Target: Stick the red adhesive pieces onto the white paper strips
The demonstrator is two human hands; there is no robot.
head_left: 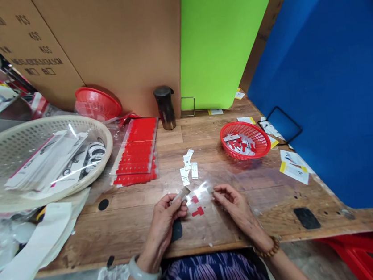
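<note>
My left hand (169,211) pinches a small grey-brown strip (183,193) between thumb and fingers, just above the table. My right hand (232,202) is closed in a pinch to the right; whatever lies between its fingertips is too small to name. Two red T-shaped pieces (198,211) lie between the hands, on or under a glossy clear plastic sheet (213,227). Beyond the fingers, several small white printed cards (194,170) are scattered on the wooden table (141,217).
A red basket (263,138) at the right holds white and red pieces. Red sheets (137,152) lie at left, beside a large cream basket (107,142) of printed cards. A dark tumbler (165,108) stands before a cardboard panel (128,43). A blue panel (336,96) borders the right side.
</note>
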